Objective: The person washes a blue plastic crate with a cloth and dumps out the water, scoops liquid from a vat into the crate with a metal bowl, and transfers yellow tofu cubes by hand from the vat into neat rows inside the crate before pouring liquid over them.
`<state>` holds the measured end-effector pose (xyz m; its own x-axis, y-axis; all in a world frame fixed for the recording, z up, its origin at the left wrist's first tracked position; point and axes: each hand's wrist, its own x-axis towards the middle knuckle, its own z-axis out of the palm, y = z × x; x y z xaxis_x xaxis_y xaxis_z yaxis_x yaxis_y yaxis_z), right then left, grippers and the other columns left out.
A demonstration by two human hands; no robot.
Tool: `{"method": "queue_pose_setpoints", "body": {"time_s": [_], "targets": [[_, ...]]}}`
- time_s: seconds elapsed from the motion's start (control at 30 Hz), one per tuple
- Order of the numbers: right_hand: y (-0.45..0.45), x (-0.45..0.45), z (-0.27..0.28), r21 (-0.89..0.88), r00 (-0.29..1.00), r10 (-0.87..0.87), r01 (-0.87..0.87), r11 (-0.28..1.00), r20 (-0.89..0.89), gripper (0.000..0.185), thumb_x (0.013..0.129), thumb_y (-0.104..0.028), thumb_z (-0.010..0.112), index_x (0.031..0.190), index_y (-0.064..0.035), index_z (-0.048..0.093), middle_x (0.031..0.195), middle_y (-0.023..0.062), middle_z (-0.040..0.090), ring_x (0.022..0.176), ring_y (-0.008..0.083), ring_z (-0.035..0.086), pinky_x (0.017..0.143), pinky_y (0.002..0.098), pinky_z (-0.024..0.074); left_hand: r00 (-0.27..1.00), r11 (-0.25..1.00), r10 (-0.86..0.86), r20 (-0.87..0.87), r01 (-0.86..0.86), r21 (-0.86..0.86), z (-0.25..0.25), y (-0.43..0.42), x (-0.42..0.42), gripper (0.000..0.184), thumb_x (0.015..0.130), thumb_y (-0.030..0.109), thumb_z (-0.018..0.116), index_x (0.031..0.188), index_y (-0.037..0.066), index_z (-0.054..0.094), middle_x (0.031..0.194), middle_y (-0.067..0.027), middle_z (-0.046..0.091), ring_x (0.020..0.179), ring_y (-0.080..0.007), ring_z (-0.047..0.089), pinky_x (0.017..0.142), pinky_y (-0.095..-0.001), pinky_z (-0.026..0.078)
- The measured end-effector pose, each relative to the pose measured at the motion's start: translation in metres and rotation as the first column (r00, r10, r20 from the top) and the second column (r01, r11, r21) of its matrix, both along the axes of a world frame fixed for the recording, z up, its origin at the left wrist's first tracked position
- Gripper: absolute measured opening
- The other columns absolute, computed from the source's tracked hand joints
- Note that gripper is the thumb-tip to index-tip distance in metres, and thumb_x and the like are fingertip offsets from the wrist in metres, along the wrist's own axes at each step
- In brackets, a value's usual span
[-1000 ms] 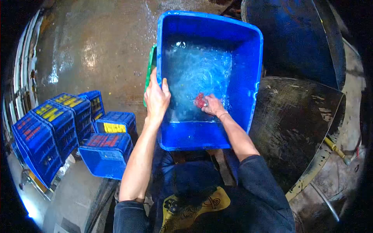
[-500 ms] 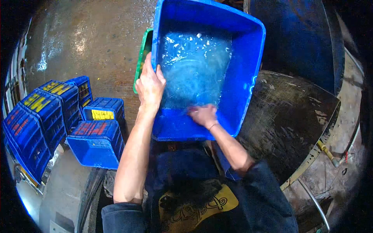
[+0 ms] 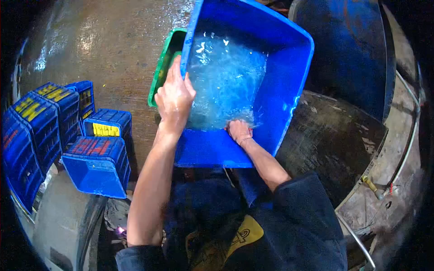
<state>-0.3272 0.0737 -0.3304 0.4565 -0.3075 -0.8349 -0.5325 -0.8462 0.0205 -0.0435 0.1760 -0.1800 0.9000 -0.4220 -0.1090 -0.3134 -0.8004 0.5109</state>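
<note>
A large blue tub [image 3: 281, 72] with sloshing water [image 3: 221, 81] in it tilts in front of me. My left hand [image 3: 174, 97] is wrapped round its left rim, thumb on the inner side. Inside the tub, at the near edge of the water, my right hand [image 3: 239, 131] is closed on a red item, of which only small bits show at the sides of the hand. Behind the left rim stands a green container [image 3: 159, 74], partly hidden by the tub and my left hand.
Several blue crates [image 3: 97, 174] with red or yellow markings stand at the left on the wet floor [image 3: 122, 49]. To the right are a large dark round surface [image 3: 332, 140] and a dark blue one [image 3: 343, 54]. A pipe [image 3: 409, 149] runs at the far right.
The tub has become more tilted, with its water shifting. My right hand has moved with the red item toward the tub's near side. My left hand has stayed on the rim.
</note>
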Motion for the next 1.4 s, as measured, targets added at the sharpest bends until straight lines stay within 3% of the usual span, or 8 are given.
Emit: {"method": "queue_pose_setpoints", "body": {"time_s": [0.17, 0.37, 0.5, 0.63, 0.77, 0.9, 1.27, 1.4], "targets": [[-0.010, 0.018, 0.112, -0.019, 0.933, 0.332, -0.338, 0.941, -0.135, 0.028, 0.085, -0.029, 0.049, 0.090, -0.0143, 0.073, 0.100, 0.0061, 0.067, 0.103, 0.0262, 0.052, 0.088, 0.0425, 0.0314, 0.998, 1.000, -0.011, 0.054, 0.010, 0.012, -0.003, 0.000, -0.004, 0.050, 0.080, 0.016, 0.062, 0.128, 0.014, 0.046, 0.102, -0.0122, 0.066, 0.065, -0.0374, 0.064, 0.057, -0.0458, 0.054], [-0.026, -0.004, 0.007, -0.186, 0.816, 0.575, -0.575, 0.797, -0.060, 0.026, 0.081, -0.029, 0.052, 0.086, -0.0129, 0.072, 0.088, 0.0072, 0.069, 0.107, 0.0266, 0.052, 0.092, 0.0508, 0.0310, 0.995, 0.997, 0.036, -0.097, -0.042, -0.063, 0.001, 0.002, 0.000, 0.049, 0.083, 0.018, 0.058, 0.130, 0.015, 0.043, 0.105, -0.0209, 0.062, 0.085, -0.0432, 0.061, 0.071, -0.0511, 0.051], [-0.005, 0.005, 0.037, 0.065, 0.977, 0.149, -0.141, 0.988, -0.150, 0.042, 0.084, -0.039, 0.041, 0.107, -0.0147, 0.066, 0.109, 0.0138, 0.065, 0.115, 0.0356, 0.053, 0.105, 0.0665, 0.0056, 0.989, 0.997, 0.053, -0.141, -0.060, -0.053, 0.004, 0.001, -0.002, 0.048, 0.083, 0.017, 0.058, 0.129, 0.014, 0.045, 0.106, -0.0203, 0.062, 0.088, -0.0425, 0.061, 0.073, -0.0506, 0.050], [0.079, 0.076, -0.004, 0.426, 0.948, -0.311, 0.306, 0.851, -0.061, 0.043, 0.083, -0.040, 0.048, 0.116, -0.0164, 0.062, 0.129, 0.0143, 0.053, 0.123, 0.0430, 0.042, 0.098, 0.0687, 0.0259, 0.984, 0.998, 0.058, -0.167, -0.061, -0.012, 0.008, -0.001, -0.002, 0.049, 0.083, 0.018, 0.059, 0.130, 0.016, 0.045, 0.107, -0.0205, 0.062, 0.090, -0.0432, 0.061, 0.075, -0.0509, 0.050], [0.114, 0.113, 0.092, 0.368, 0.989, 0.117, -0.142, 0.919, 0.089, 0.044, 0.083, -0.041, 0.050, 0.121, -0.0191, 0.057, 0.128, 0.0145, 0.050, 0.116, 0.0415, 0.045, 0.098, 0.0639, 0.0293, 0.982, 0.999, 0.045, -0.182, -0.043, 0.015, 0.009, 0.002, 0.000, 0.054, 0.084, 0.020, 0.057, 0.134, 0.021, 0.039, 0.108, -0.0158, 0.063, 0.079, -0.0438, 0.063, 0.069, -0.0535, 0.050], [0.038, -0.004, 0.077, 0.445, 0.887, -0.390, 0.253, 0.859, 0.248, 0.035, 0.078, -0.037, 0.053, 0.101, -0.0146, 0.066, 0.102, 0.0148, 0.062, 0.096, 0.0337, 0.059, 0.080, 0.0498, 0.0468, 0.981, 0.998, 0.041, -0.189, -0.031, 0.057, 0.007, -0.003, 0.000, 0.055, 0.084, 0.020, 0.057, 0.135, 0.022, 0.037, 0.110, -0.0152, 0.063, 0.079, -0.0444, 0.062, 0.069, -0.0535, 0.051], [0.086, 0.037, 0.200, 0.361, 0.452, -0.478, 0.324, 0.875, 0.753, 0.009, 0.077, -0.015, 0.058, 0.082, -0.0099, 0.063, 0.081, 0.0051, 0.063, 0.078, 0.0250, 0.057, 0.066, 0.0425, 0.0433, 0.975, 0.994, 0.031, -0.222, -0.007, 0.108, 0.013, -0.005, 0.002, 0.051, 0.085, 0.021, 0.056, 0.133, 0.021, 0.038, 0.104, -0.0157, 0.064, 0.081, -0.0428, 0.063, 0.069, -0.0520, 0.051], [0.063, 0.020, 0.214, -0.322, 0.584, 0.019, 0.419, 0.849, 0.811, 0.006, 0.076, -0.012, 0.060, 0.080, -0.0092, 0.062, 0.074, 0.0057, 0.061, 0.059, 0.0269, 0.054, 0.054, 0.0390, 0.0405, 0.976, 0.995, 0.036, -0.214, -0.013, 0.104, 0.015, -0.005, 0.000, 0.050, 0.086, 0.022, 0.055, 0.133, 0.022, 0.038, 0.107, -0.0154, 0.064, 0.082, -0.0428, 0.063, 0.071, -0.0528, 0.050]]}}
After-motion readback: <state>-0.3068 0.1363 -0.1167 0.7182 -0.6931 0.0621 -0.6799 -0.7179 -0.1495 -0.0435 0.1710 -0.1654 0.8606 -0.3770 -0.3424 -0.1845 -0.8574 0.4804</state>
